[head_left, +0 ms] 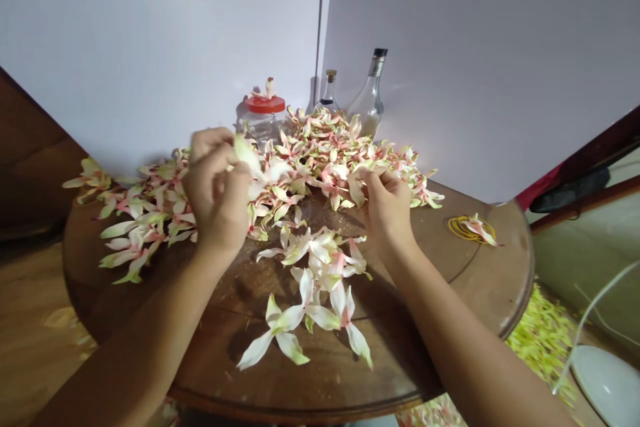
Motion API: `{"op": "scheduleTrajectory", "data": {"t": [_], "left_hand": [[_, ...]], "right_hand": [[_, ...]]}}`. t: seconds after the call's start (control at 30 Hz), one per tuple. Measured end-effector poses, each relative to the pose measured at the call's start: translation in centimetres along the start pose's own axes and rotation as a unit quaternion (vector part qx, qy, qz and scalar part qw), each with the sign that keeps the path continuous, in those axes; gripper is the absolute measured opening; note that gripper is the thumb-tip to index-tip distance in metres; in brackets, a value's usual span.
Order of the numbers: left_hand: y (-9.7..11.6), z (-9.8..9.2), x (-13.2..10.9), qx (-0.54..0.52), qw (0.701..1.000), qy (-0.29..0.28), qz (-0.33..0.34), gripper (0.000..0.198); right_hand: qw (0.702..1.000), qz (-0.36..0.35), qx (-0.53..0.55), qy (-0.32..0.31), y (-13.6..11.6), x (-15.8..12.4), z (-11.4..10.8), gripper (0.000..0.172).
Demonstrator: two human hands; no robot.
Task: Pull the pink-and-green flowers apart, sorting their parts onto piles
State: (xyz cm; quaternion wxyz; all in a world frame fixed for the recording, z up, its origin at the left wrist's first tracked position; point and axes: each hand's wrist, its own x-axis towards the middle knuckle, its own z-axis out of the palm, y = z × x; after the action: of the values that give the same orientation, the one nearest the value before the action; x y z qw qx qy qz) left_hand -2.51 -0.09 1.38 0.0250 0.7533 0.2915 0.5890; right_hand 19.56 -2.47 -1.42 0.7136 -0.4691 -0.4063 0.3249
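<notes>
My left hand (217,190) is raised over the table, its fingers closed on a pale white-green flower (253,160) that is smeared by motion. Lower and to the right, my right hand (387,203) has thumb and fingers pinched together. A pale petal (356,188) shows at those fingertips; whether it is loose or part of a whole flower I cannot tell. Between my forearms, several open white-pink flowers (320,253) form a small cluster, with a flower with green-tipped petals (277,330) closest to me. Behind both hands spreads a big heap of similar flowers (335,140).
The round wooden table (220,360) meets a pale wall. At its back stand a red-lidded jar (265,117), a corked bottle (329,93) and a taller glass bottle (369,97). Yellow rubber bands (463,228) lie right. Yellow-green petals (540,333) and a white round lid (607,380) are below.
</notes>
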Motion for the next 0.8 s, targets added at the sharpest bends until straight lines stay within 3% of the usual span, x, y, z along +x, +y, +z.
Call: {"op": "scheduleTrajectory", "data": {"t": [0.07, 0.1, 0.17, 0.3, 0.43, 0.6, 0.8], "left_hand": [[0.7, 0.4, 0.3, -0.025, 0.997, 0.062, 0.036, 0.028], [1.2, 0.7, 0.4, -0.023, 0.996, 0.065, 0.06, 0.021], [2.0, 1.2, 0.4, 0.01, 0.995, 0.012, 0.102, 0.004], [2.4, 1.9, -0.1, 0.043, 0.986, -0.106, 0.123, 0.014], [2.0, 2.0, -0.4, 0.032, 0.989, -0.109, 0.093, 0.005], [1.8, 1.8, -0.3, -0.021, 0.995, -0.094, 0.019, 0.009], [1.9, 1.8, -0.3, -0.113, 0.985, -0.109, -0.068, 0.006]], "right_hand": [[0.999, -0.026, -0.038, -0.026, -0.2, -0.4, 0.2, 0.026], [0.997, -0.04, -0.059, -0.039, -0.4, -0.7, 0.4, 0.026], [0.991, -0.07, -0.092, -0.063, -0.8, -1.5, 0.9, 0.026], [0.977, -0.099, -0.136, -0.132, -1.9, -2.9, 1.7, 0.028], [0.96, -0.111, -0.171, -0.191, -2.4, -3.4, 1.8, 0.031], [0.955, -0.111, -0.108, -0.255, -1.9, -2.9, 1.5, 0.026], [0.951, -0.138, -0.076, -0.267, -1.6, -2.6, 1.4, 0.017]]}}
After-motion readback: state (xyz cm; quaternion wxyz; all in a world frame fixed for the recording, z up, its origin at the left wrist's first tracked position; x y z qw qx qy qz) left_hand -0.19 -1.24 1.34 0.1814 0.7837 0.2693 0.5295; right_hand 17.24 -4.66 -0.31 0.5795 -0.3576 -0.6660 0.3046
